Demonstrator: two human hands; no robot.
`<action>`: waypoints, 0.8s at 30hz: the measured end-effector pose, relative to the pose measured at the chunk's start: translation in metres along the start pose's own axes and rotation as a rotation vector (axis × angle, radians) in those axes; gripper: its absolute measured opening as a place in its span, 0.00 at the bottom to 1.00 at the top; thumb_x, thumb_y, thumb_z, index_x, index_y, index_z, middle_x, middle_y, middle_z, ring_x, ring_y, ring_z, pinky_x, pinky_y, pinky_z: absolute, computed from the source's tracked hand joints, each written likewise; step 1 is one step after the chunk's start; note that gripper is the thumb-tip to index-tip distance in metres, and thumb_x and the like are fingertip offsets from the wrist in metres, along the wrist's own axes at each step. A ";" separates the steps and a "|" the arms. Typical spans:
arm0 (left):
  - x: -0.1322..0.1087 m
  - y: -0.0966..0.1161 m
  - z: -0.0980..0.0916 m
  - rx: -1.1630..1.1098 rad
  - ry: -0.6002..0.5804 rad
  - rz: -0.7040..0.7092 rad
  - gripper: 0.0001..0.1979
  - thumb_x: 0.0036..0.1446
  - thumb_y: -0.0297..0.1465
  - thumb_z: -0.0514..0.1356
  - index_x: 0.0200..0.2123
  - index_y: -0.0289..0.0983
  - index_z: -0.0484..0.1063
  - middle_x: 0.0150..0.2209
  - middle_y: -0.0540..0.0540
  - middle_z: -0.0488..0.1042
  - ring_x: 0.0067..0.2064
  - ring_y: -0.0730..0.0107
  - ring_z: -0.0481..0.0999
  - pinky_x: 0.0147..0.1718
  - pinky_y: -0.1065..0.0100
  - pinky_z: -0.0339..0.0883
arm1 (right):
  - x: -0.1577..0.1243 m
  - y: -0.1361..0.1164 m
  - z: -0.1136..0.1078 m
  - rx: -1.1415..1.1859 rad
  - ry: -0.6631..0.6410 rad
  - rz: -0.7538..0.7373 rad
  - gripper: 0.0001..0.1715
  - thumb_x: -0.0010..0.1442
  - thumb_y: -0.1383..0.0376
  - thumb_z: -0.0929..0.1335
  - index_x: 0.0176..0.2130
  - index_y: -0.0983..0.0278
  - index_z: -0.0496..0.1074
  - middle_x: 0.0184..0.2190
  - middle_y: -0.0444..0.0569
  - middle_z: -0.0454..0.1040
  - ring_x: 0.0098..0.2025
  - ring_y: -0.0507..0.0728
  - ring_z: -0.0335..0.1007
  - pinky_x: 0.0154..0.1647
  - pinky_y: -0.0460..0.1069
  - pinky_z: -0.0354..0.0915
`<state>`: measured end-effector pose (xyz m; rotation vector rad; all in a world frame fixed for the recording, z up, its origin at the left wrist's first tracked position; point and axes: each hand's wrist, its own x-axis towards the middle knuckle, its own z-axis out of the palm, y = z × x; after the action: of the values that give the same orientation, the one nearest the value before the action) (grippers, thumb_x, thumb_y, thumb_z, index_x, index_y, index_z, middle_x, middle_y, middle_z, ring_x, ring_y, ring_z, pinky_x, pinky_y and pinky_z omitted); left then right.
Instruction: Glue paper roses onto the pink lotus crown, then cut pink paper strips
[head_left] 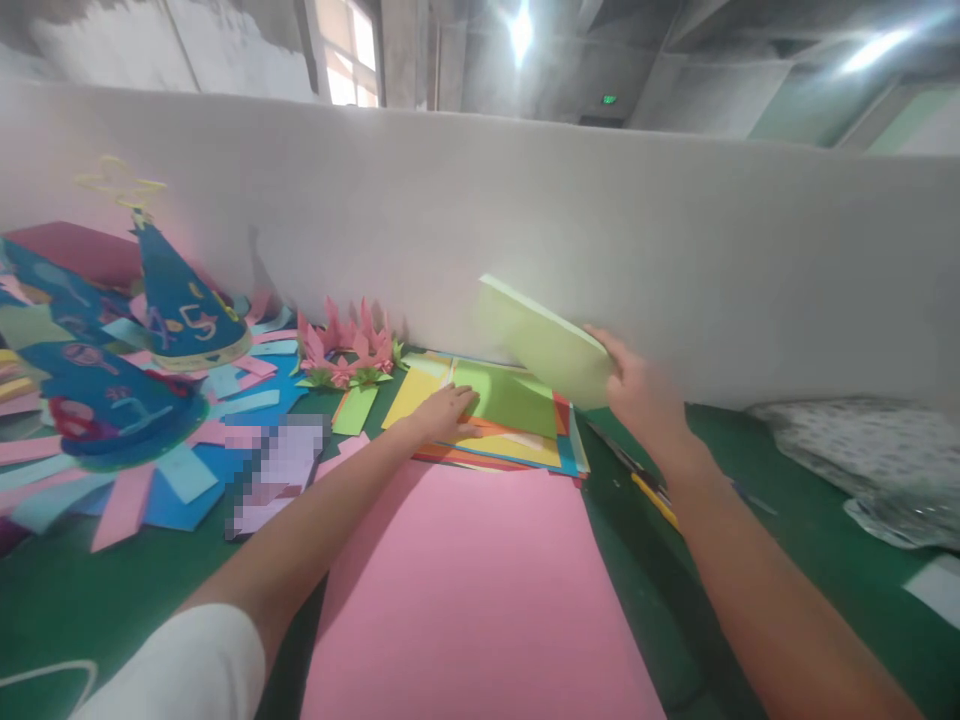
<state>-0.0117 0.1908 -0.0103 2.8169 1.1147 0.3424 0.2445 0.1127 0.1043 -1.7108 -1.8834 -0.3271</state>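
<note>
Raised over the back of the table, my right hand (637, 385) grips a pale green sheet of paper (551, 340) by its right edge; the sheet is tilted and a little blurred. My left hand (446, 415) lies with outstretched fingers on a stack of coloured paper (420, 395), touching its left part. A brighter green sheet (514, 395) tops that stack, with yellow, orange, red and blue edges showing beneath. Between my forearms a large pink sheet (480, 590) stretches toward me, its far end at the stack.
Blue decorated cone hats (184, 300) with paper strips stand at the left. Near them are a pink paper crown (349, 345) and a partly blurred purple object (281, 475). A yellow-handled tool (655, 500) lies by my right forearm. A patterned bag (862, 460) sits right; a white partition (675, 250) rises behind.
</note>
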 end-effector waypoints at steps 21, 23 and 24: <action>0.046 0.017 -0.011 -0.130 0.041 -0.082 0.12 0.55 0.25 0.50 0.40 0.33 0.70 0.31 0.40 0.76 0.35 0.59 0.75 0.35 0.66 0.63 | -0.018 0.009 -0.033 0.055 0.188 0.048 0.37 0.51 0.77 0.58 0.57 0.57 0.65 0.48 0.47 0.74 0.46 0.63 0.72 0.43 0.55 0.69; 0.046 0.010 -0.013 -0.192 0.139 -0.162 0.16 0.56 0.25 0.49 0.48 0.32 0.66 0.31 0.41 0.75 0.34 0.60 0.74 0.34 0.67 0.63 | -0.022 0.009 -0.038 0.037 0.238 -0.008 0.35 0.53 0.77 0.58 0.57 0.57 0.66 0.49 0.48 0.74 0.49 0.62 0.71 0.46 0.55 0.69; 0.046 0.007 -0.014 -0.225 0.188 -0.198 0.19 0.56 0.25 0.49 0.51 0.32 0.62 0.31 0.42 0.75 0.33 0.61 0.74 0.33 0.68 0.63 | -0.025 0.009 -0.040 0.019 0.258 -0.046 0.34 0.54 0.77 0.57 0.56 0.58 0.66 0.50 0.48 0.73 0.50 0.61 0.70 0.48 0.54 0.68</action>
<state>0.0219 0.2170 0.0120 2.4958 1.2883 0.6789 0.2636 0.0723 0.1211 -1.5330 -1.7331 -0.5202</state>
